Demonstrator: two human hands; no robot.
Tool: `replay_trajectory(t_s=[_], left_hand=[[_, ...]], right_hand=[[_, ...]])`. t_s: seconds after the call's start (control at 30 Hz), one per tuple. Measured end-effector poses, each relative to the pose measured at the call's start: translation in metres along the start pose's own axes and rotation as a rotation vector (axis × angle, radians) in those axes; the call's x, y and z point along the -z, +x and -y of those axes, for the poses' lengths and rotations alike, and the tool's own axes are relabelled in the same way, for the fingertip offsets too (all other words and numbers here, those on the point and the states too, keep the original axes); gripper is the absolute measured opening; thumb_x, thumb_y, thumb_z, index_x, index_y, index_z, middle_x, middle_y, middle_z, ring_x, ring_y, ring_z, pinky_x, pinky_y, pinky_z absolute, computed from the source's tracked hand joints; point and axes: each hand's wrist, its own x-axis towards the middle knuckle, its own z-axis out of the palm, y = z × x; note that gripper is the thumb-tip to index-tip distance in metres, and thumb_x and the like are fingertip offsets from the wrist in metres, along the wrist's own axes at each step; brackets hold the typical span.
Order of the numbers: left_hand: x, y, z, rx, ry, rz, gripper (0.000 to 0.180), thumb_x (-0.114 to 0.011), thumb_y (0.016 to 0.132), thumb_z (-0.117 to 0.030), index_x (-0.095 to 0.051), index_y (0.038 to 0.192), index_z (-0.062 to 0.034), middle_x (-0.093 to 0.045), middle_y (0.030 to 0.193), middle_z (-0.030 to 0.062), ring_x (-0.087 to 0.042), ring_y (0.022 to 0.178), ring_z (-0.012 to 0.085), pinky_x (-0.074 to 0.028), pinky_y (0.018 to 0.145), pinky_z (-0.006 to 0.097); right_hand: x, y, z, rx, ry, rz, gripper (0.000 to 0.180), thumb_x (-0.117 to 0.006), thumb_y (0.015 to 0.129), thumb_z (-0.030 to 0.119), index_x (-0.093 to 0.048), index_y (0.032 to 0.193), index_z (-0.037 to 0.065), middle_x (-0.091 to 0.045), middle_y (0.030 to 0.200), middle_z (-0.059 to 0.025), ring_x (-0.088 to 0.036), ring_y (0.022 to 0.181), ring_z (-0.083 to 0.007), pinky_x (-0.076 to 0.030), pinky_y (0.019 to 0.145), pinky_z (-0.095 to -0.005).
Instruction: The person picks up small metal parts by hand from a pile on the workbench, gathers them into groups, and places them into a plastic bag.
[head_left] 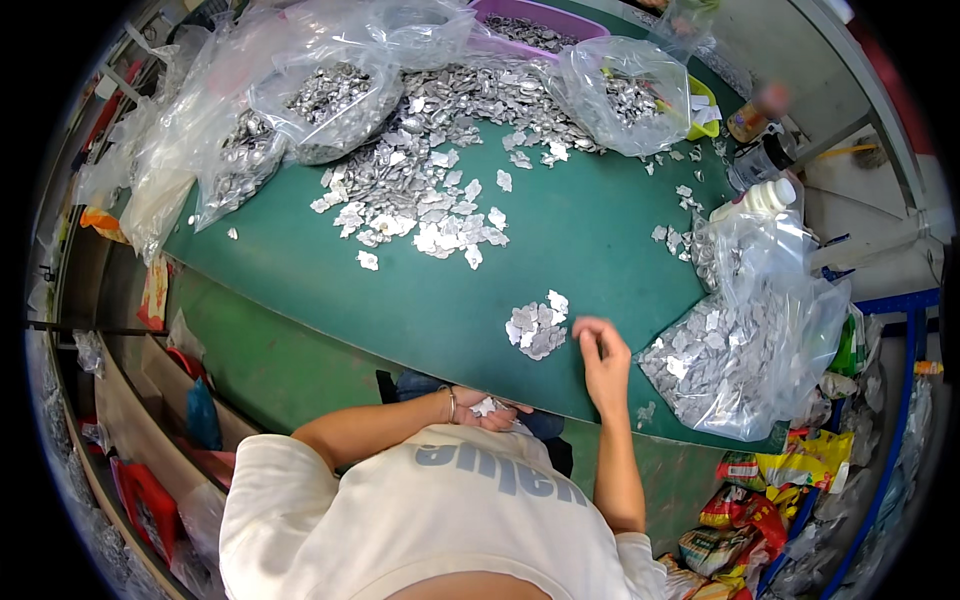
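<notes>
My left hand point(487, 413) is held low in front of my shirt, just off the table's near edge, palm up and cupped round a few small silver metal pieces point(486, 406). Over the green table, my right hand point(604, 352) has its fingers bent inward, their tips slightly blurred; whatever they may pinch is too small to make out. Immediately left of those fingertips lies a small heap of flat silver metal pieces point(538, 330). A much larger spread of the same kind of pieces point(430, 200) covers the far middle of the table.
At right, a clear plastic bag point(715, 370) full of silver pieces rests by the table edge, below a white bottle point(765, 197). Bags of pieces point(330, 105) and a purple bin point(545, 40) stand at the far side. Colourful packets point(740, 525) lie lower right.
</notes>
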Motion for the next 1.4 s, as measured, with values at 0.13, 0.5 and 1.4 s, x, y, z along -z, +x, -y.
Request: replay_trajectory(t_s=[0.13,0.5,1.4], left_hand=[[0.005,0.000,0.001,0.018,-0.054,0.007,0.031,-0.055,0.093,-0.027,-0.061,0.105,0.0011,-0.038,0.057,0.0019,-0.033,0.048,0.0078,-0.022,0.038,0.020],[0.016,0.002,0.002,0.037,-0.089,0.092,0.026,-0.052,0.094,-0.020,-0.059,0.109,-0.0003,-0.046,0.066,0.0056,-0.035,0.049,0.0078,-0.028,0.036,0.019],[-0.002,-0.009,0.007,-0.086,-0.021,0.178,0.069,-0.034,0.095,-0.052,-0.034,0.141,-0.0001,-0.031,0.148,0.0195,-0.034,0.135,0.0344,-0.031,0.107,0.051]], right_hand=[[0.019,-0.052,0.031,-0.264,-0.126,0.523,0.022,-0.060,0.089,0.017,-0.066,0.078,-0.001,-0.067,0.072,-0.0069,-0.058,0.058,-0.0140,-0.045,0.057,-0.0276],[-0.039,-0.108,0.006,-0.053,-0.453,0.337,0.018,-0.065,0.083,0.025,-0.069,0.086,0.008,-0.066,0.073,-0.0110,-0.064,0.064,-0.0292,-0.049,0.058,-0.0378],[-0.044,0.020,0.010,0.386,-0.628,0.365,0.044,-0.065,0.082,0.032,-0.060,0.122,0.016,-0.041,0.143,-0.0097,-0.029,0.136,-0.0348,-0.019,0.111,-0.0536]])
